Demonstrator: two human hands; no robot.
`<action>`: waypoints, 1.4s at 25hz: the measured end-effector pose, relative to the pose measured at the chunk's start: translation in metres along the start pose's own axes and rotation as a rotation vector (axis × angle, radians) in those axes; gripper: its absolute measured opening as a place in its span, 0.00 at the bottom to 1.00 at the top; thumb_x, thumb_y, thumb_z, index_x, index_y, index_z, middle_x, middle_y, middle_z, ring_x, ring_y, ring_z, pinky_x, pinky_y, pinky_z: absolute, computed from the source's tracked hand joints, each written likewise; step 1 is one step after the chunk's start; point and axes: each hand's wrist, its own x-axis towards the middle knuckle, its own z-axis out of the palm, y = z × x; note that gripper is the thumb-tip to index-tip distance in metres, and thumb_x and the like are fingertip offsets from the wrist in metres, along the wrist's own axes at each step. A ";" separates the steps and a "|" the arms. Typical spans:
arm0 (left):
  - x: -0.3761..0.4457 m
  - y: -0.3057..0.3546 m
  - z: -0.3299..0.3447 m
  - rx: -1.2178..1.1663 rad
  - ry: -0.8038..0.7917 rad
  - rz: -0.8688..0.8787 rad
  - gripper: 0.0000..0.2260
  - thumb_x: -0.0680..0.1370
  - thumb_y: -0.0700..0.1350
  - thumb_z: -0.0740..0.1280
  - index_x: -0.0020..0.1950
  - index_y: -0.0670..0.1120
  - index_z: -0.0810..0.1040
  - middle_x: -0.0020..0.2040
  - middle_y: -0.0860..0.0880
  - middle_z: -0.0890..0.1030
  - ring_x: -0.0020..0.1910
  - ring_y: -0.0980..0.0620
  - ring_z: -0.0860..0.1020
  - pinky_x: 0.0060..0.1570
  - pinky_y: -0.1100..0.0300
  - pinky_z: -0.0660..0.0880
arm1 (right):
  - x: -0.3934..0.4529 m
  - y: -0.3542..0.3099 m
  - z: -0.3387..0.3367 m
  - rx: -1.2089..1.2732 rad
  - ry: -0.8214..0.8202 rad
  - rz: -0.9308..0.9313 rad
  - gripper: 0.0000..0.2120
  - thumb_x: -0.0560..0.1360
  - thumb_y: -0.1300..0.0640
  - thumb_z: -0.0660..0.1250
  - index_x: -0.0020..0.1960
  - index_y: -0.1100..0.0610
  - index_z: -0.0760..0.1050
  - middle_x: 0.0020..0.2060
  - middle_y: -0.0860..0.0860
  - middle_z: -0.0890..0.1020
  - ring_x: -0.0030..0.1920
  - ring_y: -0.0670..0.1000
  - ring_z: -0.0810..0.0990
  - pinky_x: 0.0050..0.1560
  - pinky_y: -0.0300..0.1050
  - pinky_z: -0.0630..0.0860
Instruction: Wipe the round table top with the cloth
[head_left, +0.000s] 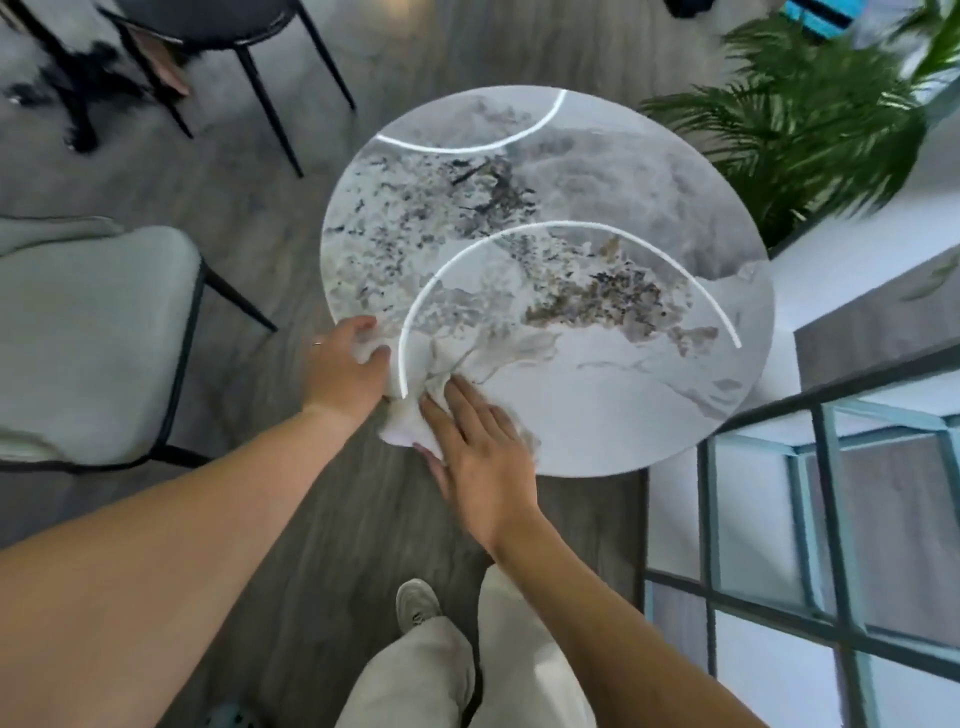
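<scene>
This looks like a café corner or a lounge in a home or office; I cannot tell which. I stand on grey wood-look flooring (291, 234) at a small round table (597, 291) with a glossy marble-patterned top that mirrors ring-shaped ceiling lights. A pale padded chair (93, 338) on thin black legs sits to my left, and a darker chair (208, 21) on black legs stands farther off. A leafy green palm (810, 119) grows beside the table. To my right runs a black-framed glass partition (831, 519).
</scene>
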 end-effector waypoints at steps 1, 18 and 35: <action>0.006 -0.002 -0.005 -0.081 0.012 -0.025 0.19 0.77 0.48 0.67 0.68 0.54 0.74 0.69 0.46 0.74 0.66 0.45 0.75 0.66 0.49 0.72 | 0.004 0.002 0.000 -0.008 -0.036 -0.029 0.26 0.77 0.55 0.71 0.73 0.58 0.71 0.73 0.59 0.72 0.75 0.58 0.68 0.69 0.55 0.72; 0.102 -0.029 -0.044 -1.118 -0.360 -0.719 0.56 0.65 0.81 0.37 0.56 0.38 0.83 0.49 0.38 0.86 0.46 0.42 0.85 0.45 0.52 0.81 | 0.282 -0.016 0.051 0.017 -0.151 -0.229 0.21 0.79 0.48 0.60 0.68 0.55 0.73 0.74 0.57 0.70 0.76 0.58 0.65 0.71 0.58 0.65; 0.346 0.153 0.000 0.008 -0.083 -0.034 0.20 0.85 0.54 0.53 0.63 0.45 0.79 0.64 0.43 0.80 0.60 0.46 0.76 0.47 0.63 0.64 | 0.487 0.171 0.021 0.087 -0.197 -0.156 0.27 0.75 0.35 0.62 0.61 0.57 0.71 0.51 0.56 0.83 0.56 0.59 0.80 0.73 0.59 0.60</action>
